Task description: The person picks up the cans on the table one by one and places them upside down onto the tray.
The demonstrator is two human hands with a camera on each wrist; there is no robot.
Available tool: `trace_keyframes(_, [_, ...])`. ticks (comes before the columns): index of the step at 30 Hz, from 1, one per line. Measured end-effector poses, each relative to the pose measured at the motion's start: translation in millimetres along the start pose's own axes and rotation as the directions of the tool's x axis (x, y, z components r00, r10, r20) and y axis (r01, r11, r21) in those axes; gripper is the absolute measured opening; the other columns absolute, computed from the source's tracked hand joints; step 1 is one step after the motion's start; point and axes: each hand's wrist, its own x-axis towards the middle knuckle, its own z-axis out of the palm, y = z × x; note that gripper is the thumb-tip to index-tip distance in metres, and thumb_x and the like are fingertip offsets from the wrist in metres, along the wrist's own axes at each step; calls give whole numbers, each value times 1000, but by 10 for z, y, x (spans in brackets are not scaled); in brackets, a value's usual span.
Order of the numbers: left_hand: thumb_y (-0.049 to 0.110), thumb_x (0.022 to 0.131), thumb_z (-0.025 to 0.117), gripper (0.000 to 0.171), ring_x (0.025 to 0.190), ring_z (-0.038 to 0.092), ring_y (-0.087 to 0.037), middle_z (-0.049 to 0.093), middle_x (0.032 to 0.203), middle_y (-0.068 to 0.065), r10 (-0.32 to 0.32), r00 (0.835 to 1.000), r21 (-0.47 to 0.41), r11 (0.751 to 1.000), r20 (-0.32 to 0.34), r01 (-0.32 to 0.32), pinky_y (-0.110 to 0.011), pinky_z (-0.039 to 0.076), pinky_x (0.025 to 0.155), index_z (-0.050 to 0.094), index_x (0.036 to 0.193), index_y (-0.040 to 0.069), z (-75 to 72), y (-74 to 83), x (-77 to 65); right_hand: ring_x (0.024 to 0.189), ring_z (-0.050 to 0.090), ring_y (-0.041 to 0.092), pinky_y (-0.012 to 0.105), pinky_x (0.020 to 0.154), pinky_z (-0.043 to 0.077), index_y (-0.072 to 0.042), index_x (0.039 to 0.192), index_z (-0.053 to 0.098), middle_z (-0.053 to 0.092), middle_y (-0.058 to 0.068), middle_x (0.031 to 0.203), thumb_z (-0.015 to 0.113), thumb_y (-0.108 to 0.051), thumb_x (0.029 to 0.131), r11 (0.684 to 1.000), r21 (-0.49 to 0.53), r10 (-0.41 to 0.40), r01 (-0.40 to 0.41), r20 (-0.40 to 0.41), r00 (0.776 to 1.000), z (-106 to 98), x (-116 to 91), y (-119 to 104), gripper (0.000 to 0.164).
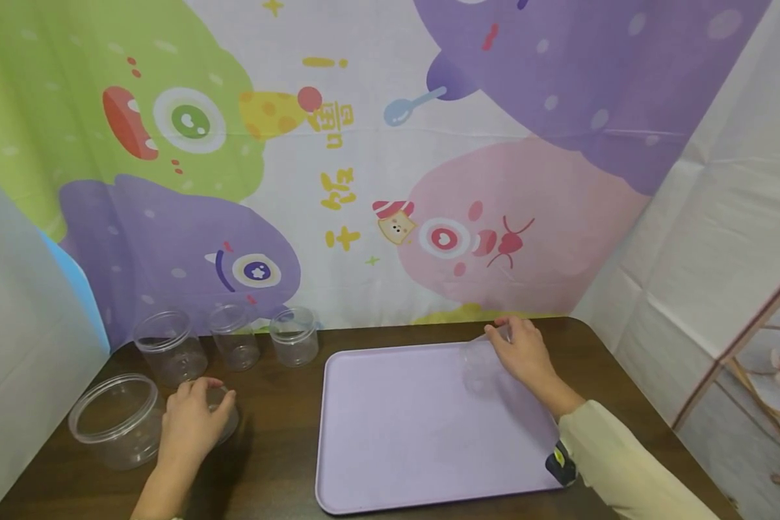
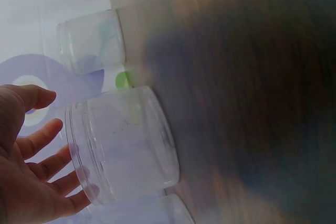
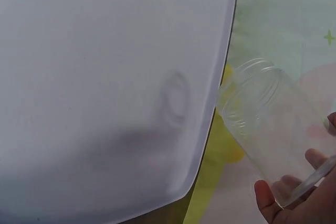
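My right hand (image 1: 523, 354) grips a clear plastic jar (image 3: 278, 124) by its base, above the far right part of a lilac tray (image 1: 416, 433). That jar is tilted, its threaded mouth pointing down toward the tray. At the left of the table, my left hand (image 1: 188, 419) is over a small clear jar (image 1: 230, 425), which it partly hides in the head view. In the left wrist view, its fingers are spread at the rim of a clear jar (image 2: 126, 140), while the thumb stands apart from it.
A wide, low clear jar (image 1: 117, 433) stands left of my left hand. Behind it are a larger jar (image 1: 172, 350), a narrow jar (image 1: 235, 343) and a small jar (image 1: 295, 339). A cartoon-printed curtain (image 1: 338, 289) hangs along the back edge of the dark wooden table (image 1: 279, 448).
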Motion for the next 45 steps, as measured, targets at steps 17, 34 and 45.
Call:
trace_keyframes(17, [25,90,56,39,114,38,-55,42,125,-36,2,999,14,1000,49,-2,-65,35,89,53,116,-4,-3,-61,4,117,43,45,56,92,41,-4,119,56,50,26,126,49,-37,94,991,-112,-78,79,14,997,75,46,34,42])
trace_keyframes(34, [26,89,58,36,111,40,-53,46,121,-33,51,998,56,997,25,-53,-63,36,86,55,111,-2,9,-76,1,113,46,41,55,83,45,-10,110,60,54,22,121,50,-37,94,963,-235,-133,134,21,991,134,57,13,34])
trace_keyframes(45, [27,87,60,34,110,42,-53,48,119,-32,94,996,115,989,6,-95,-63,38,81,57,108,0,1,-92,31,115,46,42,57,86,44,-11,109,60,54,22,122,51,-34,94,950,-264,-163,166,33,986,158,69,37,29])
